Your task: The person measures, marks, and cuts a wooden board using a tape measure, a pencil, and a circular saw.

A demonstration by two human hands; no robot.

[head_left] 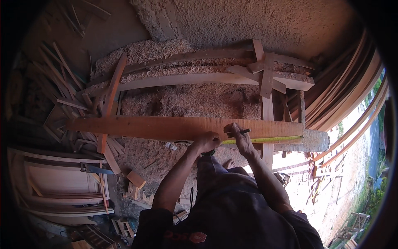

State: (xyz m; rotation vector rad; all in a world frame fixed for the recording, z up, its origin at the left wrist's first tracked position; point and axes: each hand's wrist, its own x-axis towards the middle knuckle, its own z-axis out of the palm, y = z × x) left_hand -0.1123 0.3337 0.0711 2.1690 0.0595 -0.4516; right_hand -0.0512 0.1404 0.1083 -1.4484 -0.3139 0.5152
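A long reddish-brown plank (161,124) lies across wooden supports in front of me. A yellow tape measure (273,139) is stretched along its near edge toward the right end. My left hand (209,140) is closed on the tape at the plank's near edge, left of my right hand; a dark object, perhaps the tape's case, shows just below it. My right hand (238,135) rests at the plank, holding a short dark pencil or marker (246,131) above the tape.
Shaving-covered curved timbers (174,79) lie beyond the plank. Offcuts (62,83) are heaped at the left, above a handsaw (93,169) on stacked frames (62,182). Long curved boards (340,99) stand at the right by a sunlit yard. A small pale object (171,145) lies below the plank.
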